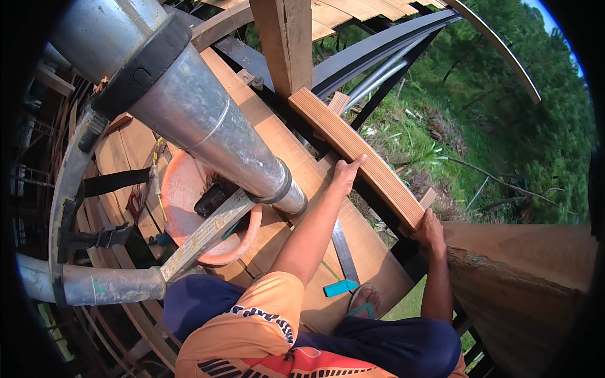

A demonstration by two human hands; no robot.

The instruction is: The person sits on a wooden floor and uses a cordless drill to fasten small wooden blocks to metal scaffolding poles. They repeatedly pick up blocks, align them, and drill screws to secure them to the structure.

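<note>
1. Wooden plank [356, 154]: a short ribbed board lying slantwise along the outer edge of the raised plank platform [296, 170], beside the upright post [287, 44].
2. Left hand [345, 175]: fingers spread flat, pressing the plank's inner edge near its middle.
3. Right hand [430, 230]: fingers curled around the plank's lower end.
4. Metal pipe [201, 120] and orange basin [189, 195]: close on the person's left.
5. Risk: beyond the edge lies grass [454, 145] far below; a loosened grip could let the plank slide off.
</note>
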